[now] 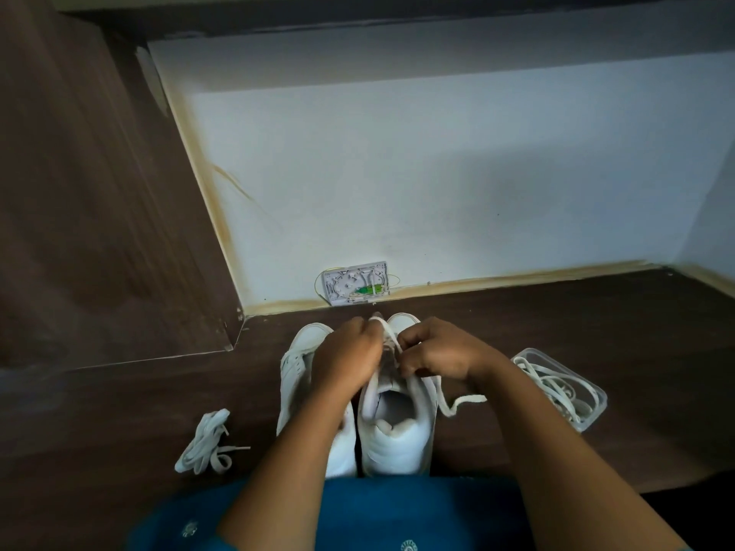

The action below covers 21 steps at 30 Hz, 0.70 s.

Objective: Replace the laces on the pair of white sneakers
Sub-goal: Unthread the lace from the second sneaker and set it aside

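A white low-top right sneaker (397, 431) is standing on a dark brown wood-grain surface (576, 312), toe pointing at the wall, with the matching white left sneaker (298, 363) touching its side. Both hands are working over its eyelet area. The left hand (346, 353) is curling its fingers down at the toe end of the eyelets, pinching a flat white lace (465, 401). The right hand (435, 349) is clamping thumb and curled fingers on the same lace a little nearer the tongue. One loose end of the lace is trailing off the shoe to the right and lying on the surface. Near the right forearm, a clear rectangular plastic container (596, 411) is sitting open, holding a tangle of white laces (557, 385). On the other side, apart from the shoes, a loose bundle of white laces (205, 443) is lying on the surface. Just beyond the toes, a small white plastic junction box (356, 283) with a green part inside is sitting against the base of a pale white wall (437, 173). A tall brown wooden panel (99, 192) is closing in the left side, and bare surface is stretching to the right. A blue patterned garment (378, 511) is filling the bottom edge.
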Each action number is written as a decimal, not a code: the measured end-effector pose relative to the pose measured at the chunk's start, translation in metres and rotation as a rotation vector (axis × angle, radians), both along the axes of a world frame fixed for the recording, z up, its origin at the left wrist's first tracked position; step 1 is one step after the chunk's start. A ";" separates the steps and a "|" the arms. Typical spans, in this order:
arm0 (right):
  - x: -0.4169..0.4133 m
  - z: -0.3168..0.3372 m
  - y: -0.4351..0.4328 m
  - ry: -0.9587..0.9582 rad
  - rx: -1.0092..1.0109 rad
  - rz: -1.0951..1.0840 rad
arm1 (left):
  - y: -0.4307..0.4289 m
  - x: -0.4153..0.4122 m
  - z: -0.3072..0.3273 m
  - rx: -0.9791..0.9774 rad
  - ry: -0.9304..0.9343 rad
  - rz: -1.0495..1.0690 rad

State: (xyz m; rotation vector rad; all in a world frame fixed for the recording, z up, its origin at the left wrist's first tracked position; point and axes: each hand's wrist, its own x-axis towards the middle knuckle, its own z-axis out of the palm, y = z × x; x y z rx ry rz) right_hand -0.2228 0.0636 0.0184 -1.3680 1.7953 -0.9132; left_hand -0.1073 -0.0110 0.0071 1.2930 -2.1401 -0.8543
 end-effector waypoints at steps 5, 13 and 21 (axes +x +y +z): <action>-0.003 0.006 0.004 -0.320 -0.082 -0.042 | -0.001 0.001 0.004 0.580 0.772 0.036; -0.011 0.023 0.015 -1.189 -0.317 -0.343 | 0.002 0.018 0.018 0.884 1.440 -0.257; -0.030 0.007 0.005 -1.178 -0.195 -0.947 | -0.031 0.040 0.017 0.679 1.035 0.289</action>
